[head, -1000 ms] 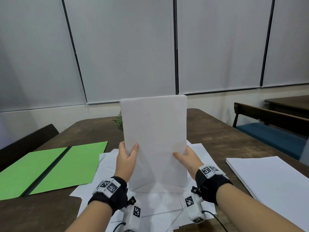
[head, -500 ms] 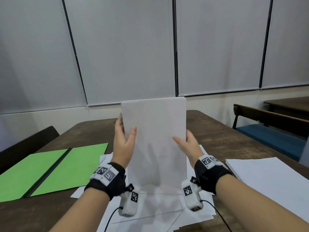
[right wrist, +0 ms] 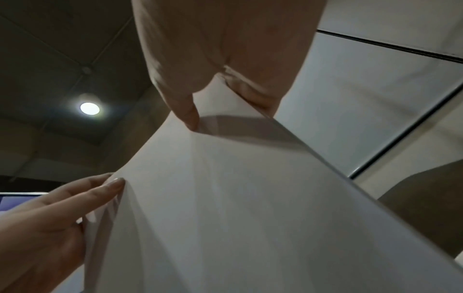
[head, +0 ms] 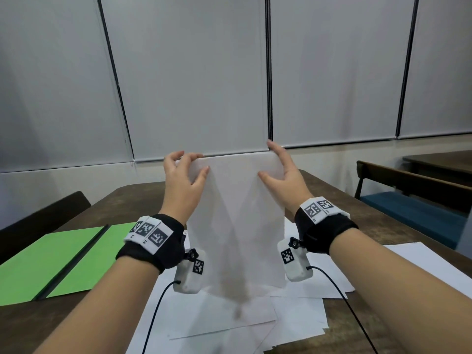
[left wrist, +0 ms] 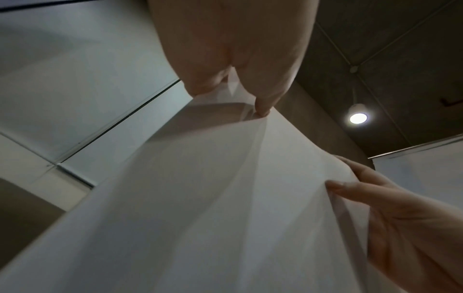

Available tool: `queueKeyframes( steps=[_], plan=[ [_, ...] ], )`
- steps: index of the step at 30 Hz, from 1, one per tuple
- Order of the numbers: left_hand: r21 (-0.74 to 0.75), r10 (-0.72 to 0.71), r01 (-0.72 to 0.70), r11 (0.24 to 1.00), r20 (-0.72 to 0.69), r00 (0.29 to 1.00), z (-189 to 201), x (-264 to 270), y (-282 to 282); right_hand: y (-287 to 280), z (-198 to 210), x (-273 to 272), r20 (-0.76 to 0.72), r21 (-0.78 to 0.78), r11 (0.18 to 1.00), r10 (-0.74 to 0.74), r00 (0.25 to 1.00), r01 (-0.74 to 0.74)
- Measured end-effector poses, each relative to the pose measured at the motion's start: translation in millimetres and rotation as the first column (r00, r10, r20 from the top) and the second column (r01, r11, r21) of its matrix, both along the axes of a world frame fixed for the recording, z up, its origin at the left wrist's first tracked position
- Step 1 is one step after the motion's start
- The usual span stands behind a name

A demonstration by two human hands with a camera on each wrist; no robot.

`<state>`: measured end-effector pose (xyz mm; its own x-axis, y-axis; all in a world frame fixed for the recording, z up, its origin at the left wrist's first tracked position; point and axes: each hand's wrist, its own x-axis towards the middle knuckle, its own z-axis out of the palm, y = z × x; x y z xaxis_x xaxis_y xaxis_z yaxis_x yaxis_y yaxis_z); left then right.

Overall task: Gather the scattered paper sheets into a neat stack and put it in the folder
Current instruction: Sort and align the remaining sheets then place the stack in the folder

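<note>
The paper sheets (head: 237,226) are showing plain white, the folder (head: 51,261) bright green with a black spine, the surface (head: 383,226) dark brown.

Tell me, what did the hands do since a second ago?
Both hands slid up the upright paper stack: the left hand and right hand now pinch its top corners instead of its sides. The stack stayed standing on the scattered sheets; the green folder stayed open.
</note>
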<state>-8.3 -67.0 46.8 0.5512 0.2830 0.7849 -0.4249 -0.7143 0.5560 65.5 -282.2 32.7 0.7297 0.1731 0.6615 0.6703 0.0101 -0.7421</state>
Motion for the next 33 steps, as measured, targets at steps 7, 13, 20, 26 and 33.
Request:
queueKeyframes(
  steps=[7, 13, 20, 26, 33],
  plan=[
    [-0.445, -0.331, 0.251, 0.86, -0.11, 0.937, -46, -1, 6, -5, -15, 1, -0.156, 0.1, 0.994, 0.063, 0.986, -0.047],
    [-0.523, -0.371, 0.12, 0.844, -0.408, 0.834, -134, -3, 9, -8, -117, 4, -0.51, -0.314, 0.947, -0.111, 0.853, -0.064],
    [-0.12, -0.146, 0.089, 0.989, -0.637, 0.757, -120, 10, -8, -14, -147, 3, -0.553, -0.384, 0.923, -0.254, 0.794, 0.029],
    [-0.158, -0.215, 0.146, 0.977, -0.69, 0.692, -102, 41, -71, -78, -129, 31, -0.508, -0.502, 0.86, -0.38, 0.773, 0.092],
    [-0.383, -0.383, 0.139, 0.913, -0.69, 0.614, -112, 107, -155, -173, -113, 95, -0.498, -0.633, 0.752, -0.578, 0.646, 0.185]
  ],
)
